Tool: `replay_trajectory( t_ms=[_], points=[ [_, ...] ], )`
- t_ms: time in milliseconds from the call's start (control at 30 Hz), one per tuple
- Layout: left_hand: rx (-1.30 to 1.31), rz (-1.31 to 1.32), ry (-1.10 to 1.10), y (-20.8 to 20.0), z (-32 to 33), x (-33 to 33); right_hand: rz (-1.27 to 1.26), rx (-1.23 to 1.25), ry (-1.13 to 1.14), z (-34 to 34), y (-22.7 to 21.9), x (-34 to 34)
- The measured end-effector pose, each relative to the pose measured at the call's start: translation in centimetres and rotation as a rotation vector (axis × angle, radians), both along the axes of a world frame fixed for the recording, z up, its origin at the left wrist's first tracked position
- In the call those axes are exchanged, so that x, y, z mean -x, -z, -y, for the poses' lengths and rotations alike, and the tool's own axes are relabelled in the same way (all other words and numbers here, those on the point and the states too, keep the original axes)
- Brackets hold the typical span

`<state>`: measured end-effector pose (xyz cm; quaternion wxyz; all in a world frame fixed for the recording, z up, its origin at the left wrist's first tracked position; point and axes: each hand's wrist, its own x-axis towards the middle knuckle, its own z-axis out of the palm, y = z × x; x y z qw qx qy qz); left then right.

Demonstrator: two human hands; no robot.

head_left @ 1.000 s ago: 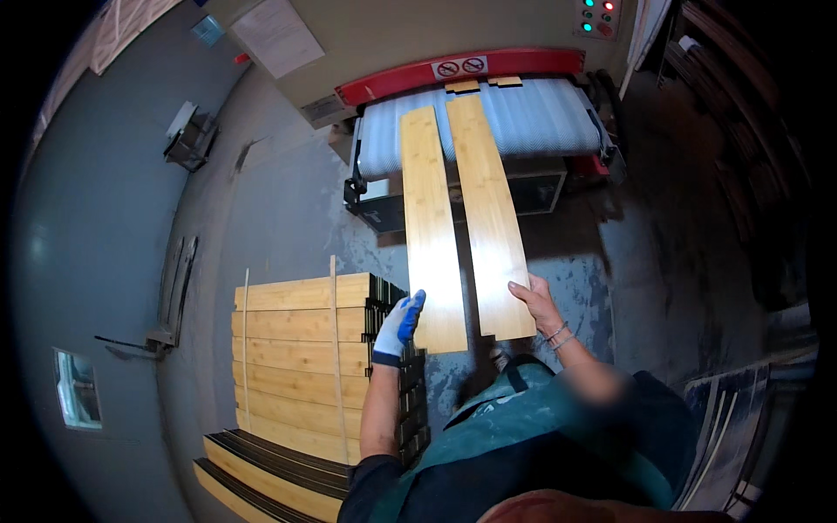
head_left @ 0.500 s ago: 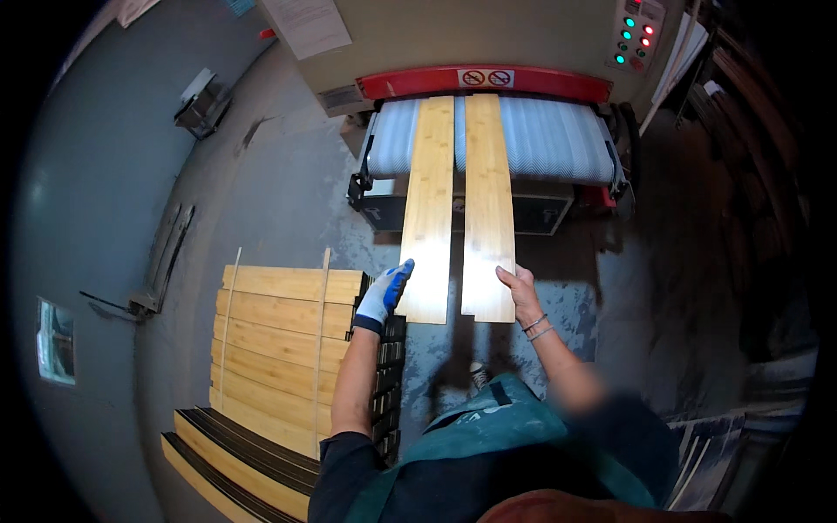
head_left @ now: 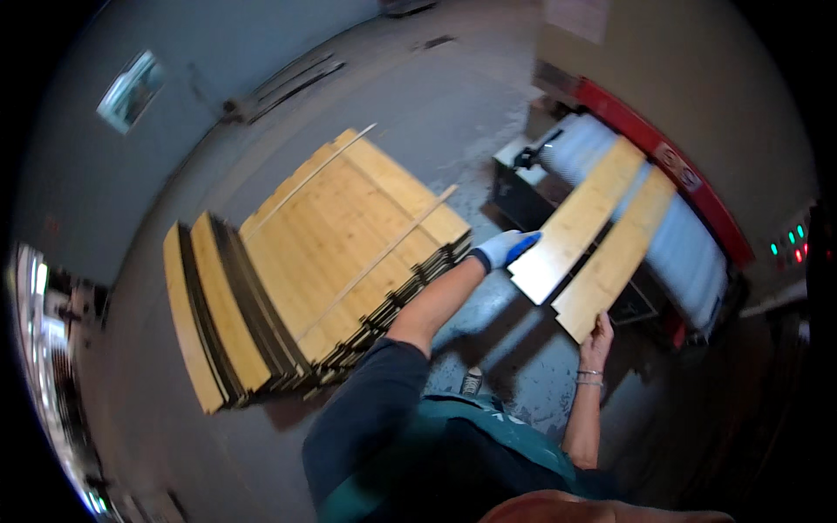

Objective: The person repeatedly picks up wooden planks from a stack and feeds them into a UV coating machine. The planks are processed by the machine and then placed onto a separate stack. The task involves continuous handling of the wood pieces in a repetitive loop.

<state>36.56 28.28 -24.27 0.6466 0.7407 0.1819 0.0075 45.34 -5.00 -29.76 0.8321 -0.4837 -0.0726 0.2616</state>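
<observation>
Two pale wooden planks lie side by side, a narrow gap between them, their far ends on a whitish conveyor belt (head_left: 688, 270). My left hand (head_left: 507, 249), in a white and blue glove, grips the outer edge of the left plank (head_left: 577, 217). With bare fingers my right hand (head_left: 597, 343) pinches the near end of the right plank (head_left: 621, 250). Both near ends stick out past the belt, over the floor. Fingers beneath the planks are hidden.
A large stack of similar planks (head_left: 349, 227) stands at my left, with thin wooden strips (head_left: 384, 253) across its top. Above the belt runs the machine's red bar (head_left: 629, 122). Lit buttons (head_left: 792, 240) sit at its right. A window (head_left: 131, 91) shows in the far wall.
My view has swung to the left, so the machine now sits at the right and more of the stack shows. Both hands remain on the planks, whose visible length looks shorter.
</observation>
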Motion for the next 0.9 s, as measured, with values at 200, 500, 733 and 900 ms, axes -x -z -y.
replay_trajectory(
  t_ms=[200, 500, 733, 900],
  points=[
    [-0.289, 0.142, -0.020, -0.4, 0.2, 0.3, -0.272, -0.222, -0.007, 0.6, -1.7, -1.4],
    [0.831, 0.112, -0.212, 1.6, -0.8, 6.2, -0.407, -0.348, -0.100, -0.8, -2.8, -2.8],
    [0.285, 0.305, -0.450, -6.3, 2.0, 31.4, -1.143, -0.253, -0.578, 1.8, 8.5, 3.9],
    [-0.120, 0.062, -1.242, -16.1, 4.9, 54.9, -0.681, 0.472, -0.779, -14.3, 1.6, 23.9]
  ],
)
